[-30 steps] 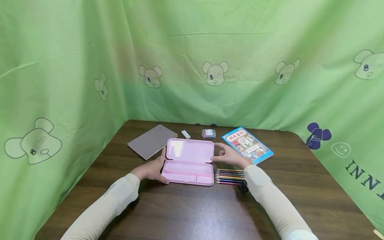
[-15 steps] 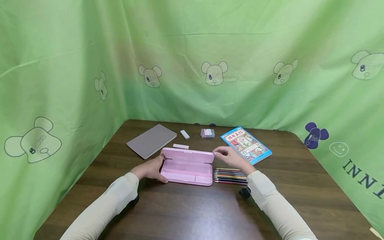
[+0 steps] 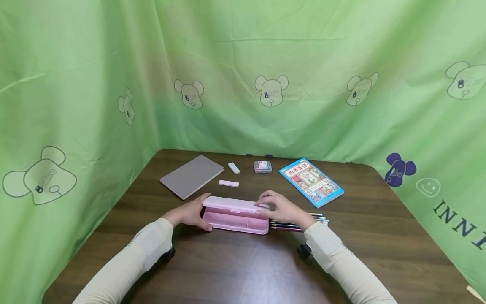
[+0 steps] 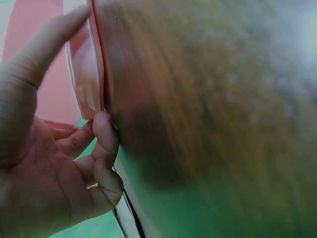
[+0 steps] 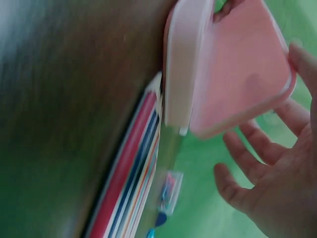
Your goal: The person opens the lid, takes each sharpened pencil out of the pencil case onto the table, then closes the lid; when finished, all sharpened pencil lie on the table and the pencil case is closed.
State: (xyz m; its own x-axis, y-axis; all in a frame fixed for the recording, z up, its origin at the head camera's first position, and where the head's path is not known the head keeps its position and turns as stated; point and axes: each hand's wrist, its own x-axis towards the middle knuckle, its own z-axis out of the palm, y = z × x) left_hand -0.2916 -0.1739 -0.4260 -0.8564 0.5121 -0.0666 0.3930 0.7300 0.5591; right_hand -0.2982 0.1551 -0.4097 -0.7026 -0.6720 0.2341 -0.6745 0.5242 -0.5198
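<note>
A pink pencil case [image 3: 235,223] lies on the table, its hinged lid [image 3: 231,203] lowered partway over the divided tray. My left hand [image 3: 191,213] holds the case's left end, thumb at the front corner and fingers toward the back. In the left wrist view, its fingertips [image 4: 101,131] touch the base's end wall. At the lid's right end, my right hand [image 3: 281,208] pinches the edge, thumb in front and fingers behind, as the right wrist view shows. Several colored pencils [image 3: 286,226] lie just right of the case, partly hidden under my right hand.
Behind the case lie a flat pink strip [image 3: 228,183], a small white block [image 3: 233,168] and a small clear box of colorful pieces [image 3: 263,167]. A grey notebook [image 3: 191,176] sits back left, a blue-edged book [image 3: 311,182] back right. Green curtains [image 3: 235,50] surround the table.
The lid has swung down and forward from standing open to partly covering the tray, my right hand moving with it. The pink strip behind the case has come into view. My left hand stays put.
</note>
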